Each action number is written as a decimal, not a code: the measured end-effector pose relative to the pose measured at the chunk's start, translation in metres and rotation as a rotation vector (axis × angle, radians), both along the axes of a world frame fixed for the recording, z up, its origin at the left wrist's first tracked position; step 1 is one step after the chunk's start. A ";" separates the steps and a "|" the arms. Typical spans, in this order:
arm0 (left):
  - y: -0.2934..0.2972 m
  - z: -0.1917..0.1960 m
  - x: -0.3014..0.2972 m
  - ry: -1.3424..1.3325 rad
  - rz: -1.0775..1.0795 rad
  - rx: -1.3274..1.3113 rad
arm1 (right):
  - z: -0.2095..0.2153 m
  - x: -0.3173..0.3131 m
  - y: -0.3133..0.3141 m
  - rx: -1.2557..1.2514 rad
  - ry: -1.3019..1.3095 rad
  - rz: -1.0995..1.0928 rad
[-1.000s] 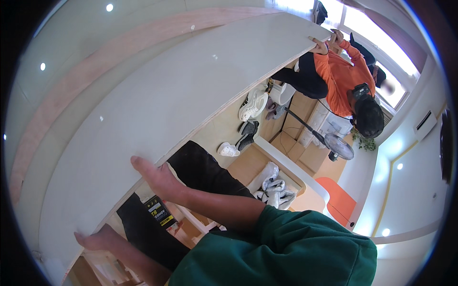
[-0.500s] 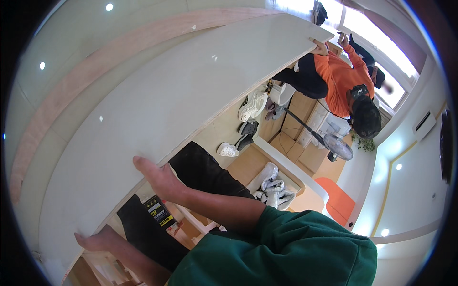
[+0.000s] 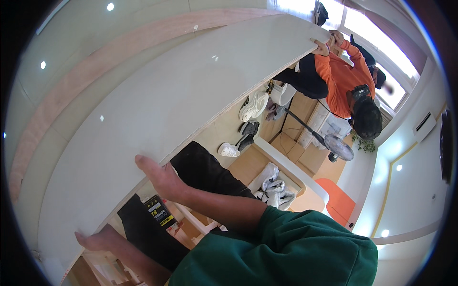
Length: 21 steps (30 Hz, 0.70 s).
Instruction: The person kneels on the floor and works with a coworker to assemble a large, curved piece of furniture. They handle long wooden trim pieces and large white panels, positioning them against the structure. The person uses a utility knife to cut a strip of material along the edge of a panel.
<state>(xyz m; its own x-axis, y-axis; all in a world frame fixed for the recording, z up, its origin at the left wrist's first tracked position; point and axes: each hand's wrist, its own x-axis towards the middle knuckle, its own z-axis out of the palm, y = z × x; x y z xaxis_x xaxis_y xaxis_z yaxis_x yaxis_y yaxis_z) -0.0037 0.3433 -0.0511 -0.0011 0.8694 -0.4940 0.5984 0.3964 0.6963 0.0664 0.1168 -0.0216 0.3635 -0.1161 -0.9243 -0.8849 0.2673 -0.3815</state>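
Note:
A large white panel (image 3: 157, 109) with a thin pale edge slants across the view, its glossy face up. My left hand (image 3: 98, 238) grips its near edge at the lower left, thumb on top and the other fingers hidden underneath. Further along that same edge, my right hand (image 3: 161, 178) clasps the panel the same way. A co-worker in an orange top (image 3: 336, 76) holds the far end with both hands. Beneath the panel, my dark trouser legs (image 3: 205, 167) show in part.
A pinkish board strip (image 3: 71, 86) lies on the tiled floor beyond the panel. White shoes (image 3: 254, 106) and dark shoes (image 3: 248, 133) stand on the near side. A fan (image 3: 338, 148), plastic-wrapped bundles (image 3: 274, 186), an orange chair back (image 3: 334, 198) and a black-yellow box (image 3: 160, 212) are around.
The co-worker's raised hand has come down onto the far end of the panel. My hands keep their hold, and the panel has hardly shifted.

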 end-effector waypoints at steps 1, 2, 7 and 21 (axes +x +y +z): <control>-0.001 0.001 0.000 0.016 -0.010 0.023 | 0.000 -0.002 0.001 0.001 0.014 -0.011; -0.004 0.001 0.002 0.031 -0.020 0.047 | 0.000 -0.004 0.001 0.003 0.028 -0.021; -0.006 0.002 0.003 0.141 -0.167 0.133 | 0.001 -0.001 0.000 0.012 0.038 -0.016; 0.023 -0.010 -0.040 0.042 -0.510 0.210 | 0.002 -0.008 0.006 -0.012 0.045 -0.051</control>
